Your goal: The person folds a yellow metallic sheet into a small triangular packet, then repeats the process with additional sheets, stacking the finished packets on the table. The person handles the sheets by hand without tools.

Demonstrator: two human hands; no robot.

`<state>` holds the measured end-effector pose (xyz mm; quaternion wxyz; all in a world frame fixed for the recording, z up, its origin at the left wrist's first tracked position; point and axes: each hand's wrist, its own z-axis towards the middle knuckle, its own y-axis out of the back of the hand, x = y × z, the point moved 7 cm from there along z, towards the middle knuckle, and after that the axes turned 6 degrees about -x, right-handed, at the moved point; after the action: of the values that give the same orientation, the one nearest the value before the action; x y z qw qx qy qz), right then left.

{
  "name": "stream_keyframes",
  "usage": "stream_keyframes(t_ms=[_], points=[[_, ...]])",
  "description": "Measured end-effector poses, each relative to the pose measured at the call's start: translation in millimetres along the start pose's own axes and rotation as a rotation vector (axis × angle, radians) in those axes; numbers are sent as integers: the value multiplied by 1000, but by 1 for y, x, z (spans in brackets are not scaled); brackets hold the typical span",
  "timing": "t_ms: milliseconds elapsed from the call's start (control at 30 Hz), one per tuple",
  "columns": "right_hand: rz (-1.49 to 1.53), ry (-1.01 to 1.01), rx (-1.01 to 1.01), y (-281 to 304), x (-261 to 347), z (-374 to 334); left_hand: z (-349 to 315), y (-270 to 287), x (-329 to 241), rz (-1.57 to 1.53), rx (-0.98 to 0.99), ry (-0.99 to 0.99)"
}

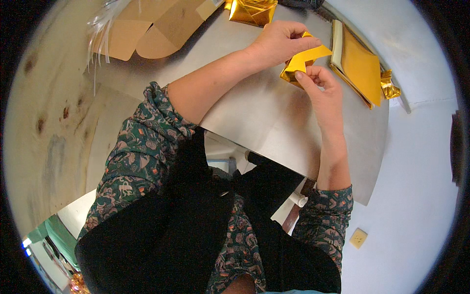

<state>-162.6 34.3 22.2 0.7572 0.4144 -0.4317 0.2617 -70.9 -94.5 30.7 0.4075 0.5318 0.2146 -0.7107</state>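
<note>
Between my two hands is a piece of shiny gold foil paper (pixel 296 63), partly folded, with a pointed flap sticking out to the right. My left hand (pixel 281 45) pinches its upper edge between thumb and fingers. Lower down, my right hand (pixel 324 93) grips the near corner with thumb and bent fingers. The paper is held above the metal tabletop (pixel 264 108). Just right of my hands lies a stack of gold foil sheets (pixel 360 63). Beyond my left hand sits a folded gold foil piece (pixel 252 11).
An opened brown cardboard box (pixel 164 32) lies at the far left, with clear plastic strips (pixel 101 34) hanging beside it. A crumpled gold foil piece (pixel 389 87) rests by the stack, near the white wall (pixel 416 147). A stained pale surface (pixel 54 122) adjoins the tabletop on the left.
</note>
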Motion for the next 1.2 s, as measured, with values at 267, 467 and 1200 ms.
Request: stream_keyframes(t_ms=[267, 467, 1200], points=[[797, -19, -103, 23, 11, -2, -30, -13, -40, -186, 249, -157], [1030, -30, -102, 22, 20, -5, -37, -9, -55, -241, 250, -258], [302, -124, -221, 39, 14, -4, -33, 19, -64, 274, -92, -430]])
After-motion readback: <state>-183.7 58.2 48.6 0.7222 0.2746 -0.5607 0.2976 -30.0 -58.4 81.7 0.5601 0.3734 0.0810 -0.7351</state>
